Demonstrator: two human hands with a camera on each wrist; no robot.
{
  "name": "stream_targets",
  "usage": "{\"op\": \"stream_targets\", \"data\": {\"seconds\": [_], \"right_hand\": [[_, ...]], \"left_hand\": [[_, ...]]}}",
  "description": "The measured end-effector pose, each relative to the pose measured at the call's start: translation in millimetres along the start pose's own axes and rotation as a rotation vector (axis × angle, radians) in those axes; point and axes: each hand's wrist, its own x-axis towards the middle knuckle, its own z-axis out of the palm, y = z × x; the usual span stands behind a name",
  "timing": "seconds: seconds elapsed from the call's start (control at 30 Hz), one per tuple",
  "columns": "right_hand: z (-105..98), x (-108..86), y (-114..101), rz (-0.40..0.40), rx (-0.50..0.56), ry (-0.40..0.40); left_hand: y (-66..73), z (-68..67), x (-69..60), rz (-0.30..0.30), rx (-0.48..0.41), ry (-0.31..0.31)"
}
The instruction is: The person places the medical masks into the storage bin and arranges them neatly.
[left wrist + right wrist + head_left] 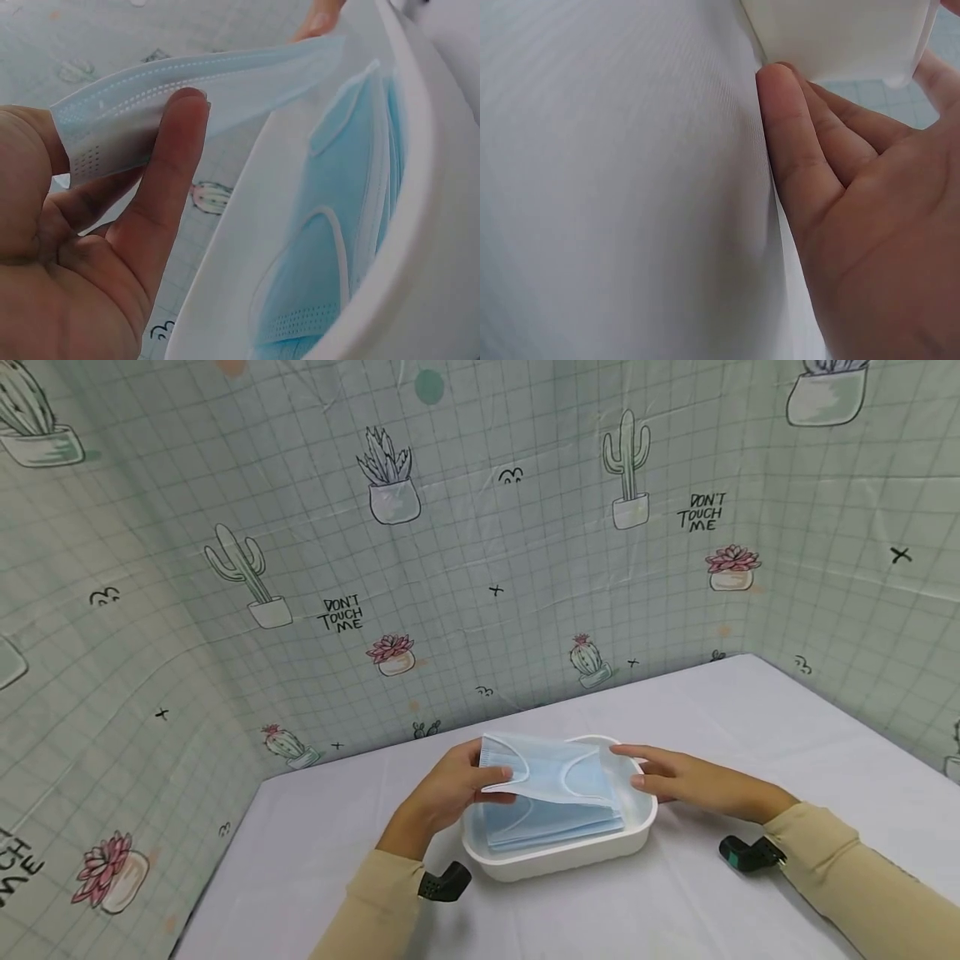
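Note:
My left hand [457, 789] pinches a light blue pleated face mask [547, 768] by its left end, thumb on top. The mask hangs level above a white plastic box [558, 866], its white ear loops showing. Inside the box lies a stack of more blue masks [330, 202], seen on edge in the left wrist view. At the right end of the box, my right hand [667, 775] holds the rim, thumb and index finger over it. In the right wrist view its other fingers [784, 97] rest low against the outer wall, close to the table.
A white cloth [315, 860] covers the table under the box. Behind and on both sides hang pale green checked curtains [480, 543] with printed cacti. A small black device [444, 882] is worn at the left wrist, another [750, 853] at the right.

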Motion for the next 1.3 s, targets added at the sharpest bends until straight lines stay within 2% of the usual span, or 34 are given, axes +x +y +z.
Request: {"op": "stream_targets", "data": {"seconds": [0.3,0.47,0.7,0.87,1.0,1.1,1.3], "right_hand": [[0,-2.5,-4,-0.029,0.016,-0.004],[1,-1.9,-3,-0.04,0.015,-0.005],[1,-1.1,-3,-0.011,0.021,0.003],[2,-2.8,-4,-0.019,0.021,0.0],[2,-3.3,-5,-0.019,0.022,-0.002],[2,-2.9,-4,-0.012,0.017,0.005],[2,-2.8,-5,0.004,0.015,0.016]], "left_hand": [[-0.9,8.3,7.1,0.008,-0.001,-0.003],[-2.8,10.0,9.2,-0.023,0.001,0.01],[-2.1,8.0,9.0,-0.055,0.014,0.023],[-2.8,7.8,7.3,-0.101,0.117,0.053],[-0.7,7.3,4.5,-0.137,0.293,0.095],[3.1,6.6,2.6,-0.156,0.39,0.113],[7.7,3.2,-0.1,-0.181,0.409,0.097]]}}
